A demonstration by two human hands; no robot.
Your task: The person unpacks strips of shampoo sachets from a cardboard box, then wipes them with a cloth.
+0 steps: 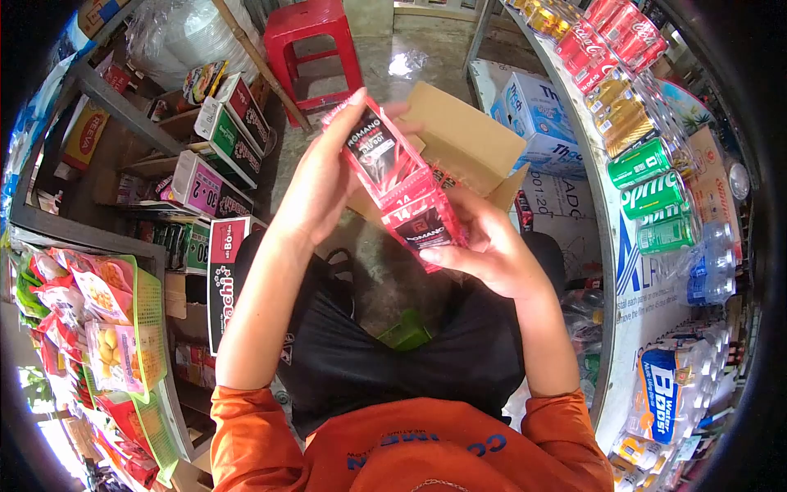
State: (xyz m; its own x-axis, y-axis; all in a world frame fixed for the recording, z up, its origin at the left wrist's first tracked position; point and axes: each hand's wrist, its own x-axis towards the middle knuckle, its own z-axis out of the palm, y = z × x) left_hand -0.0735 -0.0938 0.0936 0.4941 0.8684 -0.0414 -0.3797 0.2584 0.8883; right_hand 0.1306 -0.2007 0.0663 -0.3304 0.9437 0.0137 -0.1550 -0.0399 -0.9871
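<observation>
Both hands hold a red and black bundle of Romano shampoo sachets (392, 168) above my lap, tilted so its upper end points left. My left hand (318, 180) grips its upper left side, the thumb along the top edge. Around the lower right end, my right hand (496, 250) is closed, with the thumb across the lower sachet. Just beyond the bundle sits a cardboard box (471, 127) with its flaps open. Red packs (443, 176) show inside it, partly hidden by the bundle and my right hand.
On the left are shelves with snack cartons (215, 184) and a green basket (147, 328) of packets. A red stool (307, 45) stands ahead. The right shelf carries Coca-Cola cans (586, 53), Sprite cans (656, 197) and bottled water (660, 394). Blue-white cartons (537, 123) stand beside the box.
</observation>
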